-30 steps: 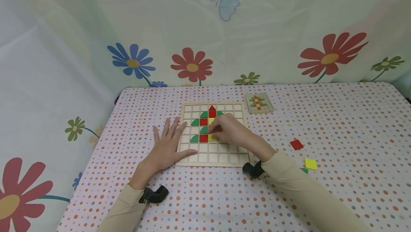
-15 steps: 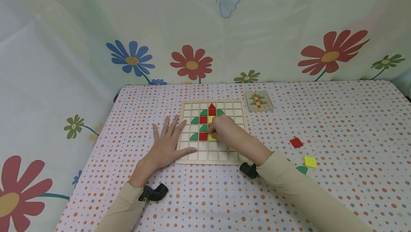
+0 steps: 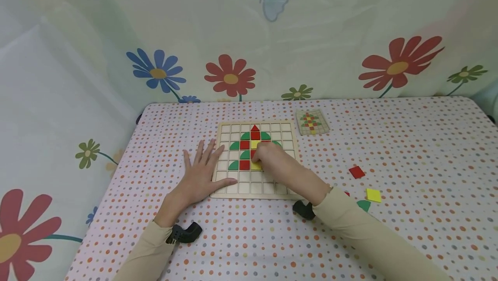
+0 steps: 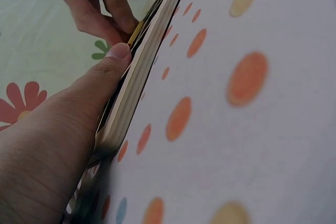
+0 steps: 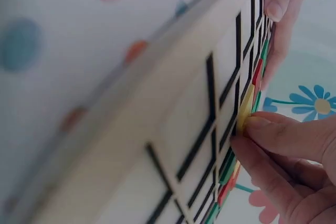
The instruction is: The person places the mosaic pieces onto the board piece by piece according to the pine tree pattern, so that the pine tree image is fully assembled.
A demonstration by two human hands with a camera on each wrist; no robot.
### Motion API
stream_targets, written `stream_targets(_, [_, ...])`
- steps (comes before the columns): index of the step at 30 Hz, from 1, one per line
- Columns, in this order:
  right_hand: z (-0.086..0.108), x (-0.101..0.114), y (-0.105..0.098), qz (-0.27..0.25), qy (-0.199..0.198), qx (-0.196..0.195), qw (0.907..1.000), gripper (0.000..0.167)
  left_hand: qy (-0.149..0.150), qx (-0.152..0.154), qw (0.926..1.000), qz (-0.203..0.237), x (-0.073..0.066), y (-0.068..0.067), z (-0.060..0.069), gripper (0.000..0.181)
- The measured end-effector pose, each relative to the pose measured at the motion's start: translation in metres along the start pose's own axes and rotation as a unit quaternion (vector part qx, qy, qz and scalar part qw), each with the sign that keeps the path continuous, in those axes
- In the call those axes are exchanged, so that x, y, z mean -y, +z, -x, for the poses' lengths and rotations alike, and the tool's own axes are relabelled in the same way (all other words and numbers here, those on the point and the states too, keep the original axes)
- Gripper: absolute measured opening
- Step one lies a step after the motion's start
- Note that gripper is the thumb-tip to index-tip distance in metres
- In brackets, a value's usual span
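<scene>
A wooden grid board [image 3: 268, 189] lies on the table, with red, green and yellow tiles set in a tree-like pattern. My right hand [image 3: 278, 164] is over its middle, pinching a yellow square tile [image 5: 244, 111] between thumb and forefinger. That tile stands slightly tilted in its cell in the right wrist view. Red tiles [image 3: 244, 165] and green quarter-round tiles [image 3: 233, 165] sit to its left; my hand hides some cells to the right. With fingers spread, my left hand [image 3: 197, 179] rests on the board's left edge, its thumb [image 4: 100, 74] lying across the lower left corner.
A small pattern card [image 3: 312, 122] showing a similar tree lies beyond the board's right corner. Loose on the right are a red tile [image 3: 356, 172], a yellow tile [image 3: 373, 195] and a green tile [image 3: 364, 205], partly behind my right sleeve. A flowered curtain backs the table.
My right fingers have closed in lower on the yellow tile and the hand has turned slightly. The left hand stays in place. The whole head view has shifted a little.
</scene>
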State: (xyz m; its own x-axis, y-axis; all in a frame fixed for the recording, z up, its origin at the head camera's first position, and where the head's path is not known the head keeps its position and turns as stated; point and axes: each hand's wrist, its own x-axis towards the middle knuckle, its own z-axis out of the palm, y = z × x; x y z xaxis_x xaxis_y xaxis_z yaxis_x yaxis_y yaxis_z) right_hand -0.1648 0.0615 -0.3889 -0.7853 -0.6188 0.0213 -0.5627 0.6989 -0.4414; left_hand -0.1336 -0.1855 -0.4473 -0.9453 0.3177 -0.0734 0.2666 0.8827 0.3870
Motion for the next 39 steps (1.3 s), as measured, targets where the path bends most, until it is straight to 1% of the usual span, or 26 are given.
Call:
stream_targets(3, [0.006,0.000,0.001,-0.010,-0.004,-0.004,0.9999,0.015,0.002,-0.002,1.0000,0.000,0.001,0.001,0.000,0.106])
stream_targets(6, [0.017,-0.001,0.001,-0.030,-0.007,0.000,0.9995,0.018,0.003,-0.003,1.0000,0.001,0.002,0.002,0.000,0.106])
stream_targets(11, [0.038,-0.007,-0.004,-0.082,0.012,0.019,0.9964,0.021,0.000,-0.003,1.0000,0.006,0.003,0.003,0.000,0.107])
stream_targets(14, [0.055,-0.009,-0.013,-0.091,0.028,0.022,0.9952,0.020,0.003,0.001,1.0000,0.005,0.004,0.005,0.000,0.107])
stream_targets(18, [0.083,-0.016,-0.030,-0.077,0.026,0.009,0.9966,0.019,0.007,0.004,1.0000,0.005,0.006,0.007,0.000,0.106])
stream_targets(20, [0.097,-0.022,-0.038,-0.071,0.024,-0.005,0.9972,0.020,0.006,0.001,1.0000,0.008,0.005,0.006,0.000,0.107])
stream_targets(23, [0.115,-0.038,-0.050,-0.047,0.035,-0.031,0.9978,0.021,0.006,-0.006,0.9999,0.009,0.004,0.003,0.000,0.107])
stream_targets(24, [0.121,-0.045,-0.053,-0.043,0.045,-0.034,0.9974,0.021,0.007,-0.007,0.9999,0.008,0.003,0.003,0.000,0.107])
stream_targets(27, [0.136,-0.069,-0.063,-0.043,0.076,-0.026,0.9958,0.021,0.006,-0.007,0.9999,0.005,0.003,0.002,0.001,0.107])
stream_targets(29, [0.146,-0.083,-0.067,-0.049,0.098,-0.013,0.9939,0.023,0.004,-0.006,1.0000,0.006,0.003,0.001,0.001,0.107])
stream_targets(30, [0.150,-0.089,-0.068,-0.057,0.106,-0.006,0.9927,0.024,0.003,-0.006,1.0000,0.006,0.003,0.001,0.002,0.107])
stream_targets(32, [0.157,-0.097,-0.067,-0.062,0.111,0.004,0.9918,0.027,0.002,-0.007,1.0000,0.005,0.004,0.001,0.002,0.108])
stream_targets(34, [0.162,-0.100,-0.062,-0.064,0.103,0.009,0.9925,0.030,0.001,-0.008,1.0000,0.004,0.005,0.002,0.002,0.108])
stream_targets(37, [0.165,-0.102,-0.052,-0.077,0.079,0.021,0.9937,0.032,0.004,-0.009,0.9999,0.006,0.006,0.003,0.001,0.106])
stream_targets(39, [0.166,-0.102,-0.046,-0.085,0.073,0.028,0.9934,0.033,0.007,-0.007,0.9999,0.009,0.005,0.003,0.000,0.106])
